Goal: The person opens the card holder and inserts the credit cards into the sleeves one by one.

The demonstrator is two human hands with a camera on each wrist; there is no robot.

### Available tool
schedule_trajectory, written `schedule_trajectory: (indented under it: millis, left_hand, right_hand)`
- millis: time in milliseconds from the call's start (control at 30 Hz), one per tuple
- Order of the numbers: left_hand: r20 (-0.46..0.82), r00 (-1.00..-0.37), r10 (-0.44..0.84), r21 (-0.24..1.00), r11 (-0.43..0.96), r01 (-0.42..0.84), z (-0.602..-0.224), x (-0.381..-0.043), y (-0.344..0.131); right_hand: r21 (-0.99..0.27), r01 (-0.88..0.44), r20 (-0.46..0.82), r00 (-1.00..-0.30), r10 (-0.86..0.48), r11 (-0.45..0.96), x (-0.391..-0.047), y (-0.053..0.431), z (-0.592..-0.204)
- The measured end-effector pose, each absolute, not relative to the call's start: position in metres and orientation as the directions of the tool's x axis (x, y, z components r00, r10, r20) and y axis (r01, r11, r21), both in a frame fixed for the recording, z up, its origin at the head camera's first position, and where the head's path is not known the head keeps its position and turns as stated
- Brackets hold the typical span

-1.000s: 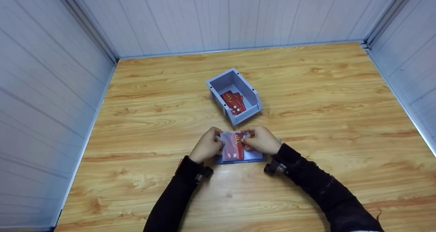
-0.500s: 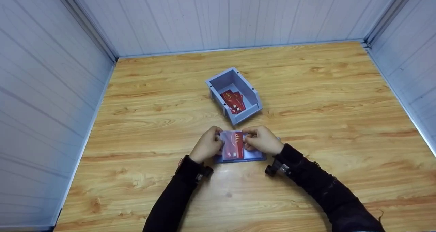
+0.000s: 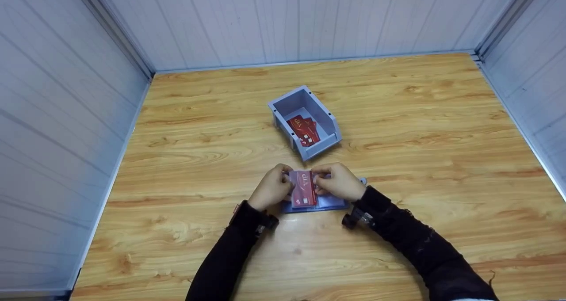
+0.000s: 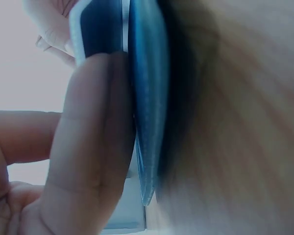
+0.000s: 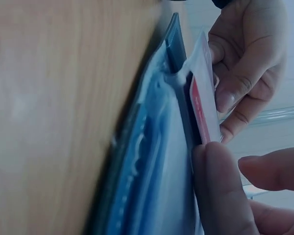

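Observation:
A red VIP card (image 3: pixel 304 189) lies mostly inside a clear plastic sleeve of a blue card holder (image 3: pixel 328 202), with a bare red strip along its right side. My left hand (image 3: pixel 269 188) pinches the sleeve page at its left edge; in the left wrist view its fingers (image 4: pixel 90 127) reach behind the page, over the blue cover. My right hand (image 3: pixel 341 182) holds the card's right edge. Seen from the right wrist, the fingertips (image 5: pixel 220 161) meet the end of the card, and several clear pages (image 5: pixel 161 161) lie below the raised one.
Just beyond the hands stands a grey plastic bin (image 3: pixel 321 146), angled, with several red VIP cards (image 3: pixel 303 131) inside. The wooden tabletop (image 3: pixel 199 155) is bounded by pale panel walls (image 3: pixel 283 22) at the back and both sides.
The card has slid left, deeper into the sleeve, so its uncovered red strip is narrower. The right hand has shifted slightly left with it; the left hand has barely moved.

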State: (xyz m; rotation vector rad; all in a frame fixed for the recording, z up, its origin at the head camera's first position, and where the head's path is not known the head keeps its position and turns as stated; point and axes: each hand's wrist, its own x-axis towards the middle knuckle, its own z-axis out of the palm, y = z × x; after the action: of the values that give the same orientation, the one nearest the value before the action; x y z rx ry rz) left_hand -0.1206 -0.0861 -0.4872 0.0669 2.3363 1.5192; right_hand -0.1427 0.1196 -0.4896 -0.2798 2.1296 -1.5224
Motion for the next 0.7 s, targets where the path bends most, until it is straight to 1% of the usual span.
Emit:
schedule_trajectory:
  millis: [367, 533, 600, 700]
  left_hand:
    - [-0.251, -0.944, 0.214, 0.880, 0.456, -0.131, -0.4862, -0.1196, -0.0856]
    - [-0.257, -0.941, 0.219, 0.886, 0.443, -0.139, -0.4867, -0.1203, -0.0857]
    - [-0.251, -0.943, 0.218, 0.873, 0.472, -0.123, -0.4862, -0.1200, -0.0859]
    - [-0.210, -0.953, 0.219, 0.826, 0.561, -0.053, -0.4848, -0.1184, -0.0859]
  right_hand:
    - [-0.937, 0.088, -0.252, -0.841, -0.479, 0.339, -0.1409, 0.1191, -0.4917]
    - [-0.929, 0.070, -0.256, -0.830, -0.495, 0.364, -0.1410, 0.1200, -0.4910]
    - [-0.921, 0.046, -0.251, -0.829, -0.500, 0.386, -0.1413, 0.1217, -0.4897]
    - [-0.901, -0.020, -0.221, -0.838, -0.498, 0.434, -0.1424, 0.1264, -0.4873]
